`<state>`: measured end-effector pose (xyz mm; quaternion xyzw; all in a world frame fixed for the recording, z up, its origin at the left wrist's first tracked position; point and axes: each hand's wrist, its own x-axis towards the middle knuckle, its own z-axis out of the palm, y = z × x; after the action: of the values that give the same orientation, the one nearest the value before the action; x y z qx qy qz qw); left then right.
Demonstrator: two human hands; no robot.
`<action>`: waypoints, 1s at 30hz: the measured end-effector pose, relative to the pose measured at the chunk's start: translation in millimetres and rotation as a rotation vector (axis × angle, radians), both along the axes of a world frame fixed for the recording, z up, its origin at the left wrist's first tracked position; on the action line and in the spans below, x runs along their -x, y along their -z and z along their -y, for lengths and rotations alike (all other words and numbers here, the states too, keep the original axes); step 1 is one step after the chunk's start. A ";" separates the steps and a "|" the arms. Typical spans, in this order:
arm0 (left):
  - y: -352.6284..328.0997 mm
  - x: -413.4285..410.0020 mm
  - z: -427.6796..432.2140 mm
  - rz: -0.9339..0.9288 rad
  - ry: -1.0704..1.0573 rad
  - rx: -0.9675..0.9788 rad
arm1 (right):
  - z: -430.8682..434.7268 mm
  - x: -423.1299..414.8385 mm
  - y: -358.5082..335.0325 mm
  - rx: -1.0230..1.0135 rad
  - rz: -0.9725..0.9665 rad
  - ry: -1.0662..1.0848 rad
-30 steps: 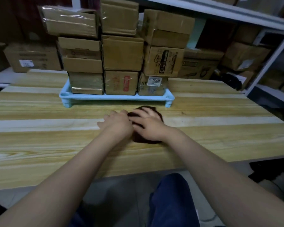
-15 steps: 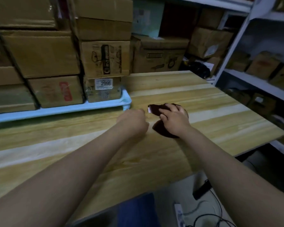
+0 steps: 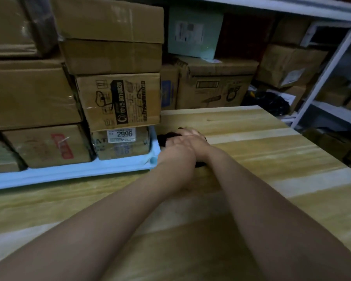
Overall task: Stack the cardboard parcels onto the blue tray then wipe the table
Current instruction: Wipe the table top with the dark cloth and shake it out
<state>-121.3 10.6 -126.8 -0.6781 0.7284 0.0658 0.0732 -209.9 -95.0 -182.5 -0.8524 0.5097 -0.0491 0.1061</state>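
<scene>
Several cardboard parcels point(image 3: 118, 102) stand stacked on the blue tray point(image 3: 69, 173) at the left. A dark cloth point(image 3: 167, 137) lies on the wooden table point(image 3: 261, 159), right beside the tray's right end. My right hand point(image 3: 195, 139) presses down on the cloth and covers most of it. My left hand point(image 3: 175, 157) sits close against the right one, its fingers reaching over the back of it; motion blur hides the fingertips.
More cardboard boxes point(image 3: 213, 86) fill the space behind the table. A white metal shelf rack point(image 3: 320, 82) with further boxes stands at the right. The table's right edge runs close to the rack.
Both hands and the cloth have slid away from me and left, up against the tray's right end. My left hand has closed in on the right. My head has moved nearer to the tray.
</scene>
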 end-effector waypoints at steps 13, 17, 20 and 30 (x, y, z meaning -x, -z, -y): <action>38.0 16.5 40.9 0.177 0.035 -0.216 | 80.3 -27.9 2.5 0.073 -0.044 0.010; 35.1 26.3 45.1 0.233 0.036 -0.260 | 98.0 -19.1 1.1 0.031 -0.098 0.011; 35.3 25.1 51.6 0.183 0.017 -0.295 | 101.5 12.1 -1.1 0.011 -0.137 0.311; 25.9 49.8 48.7 -0.129 -0.033 -0.174 | 43.0 117.2 -9.9 -0.042 -0.078 0.827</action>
<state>-171.1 -38.1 -152.7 -0.6754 0.7118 0.1738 0.0837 -327.1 -138.0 -172.6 -0.5748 0.8135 -0.0446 0.0755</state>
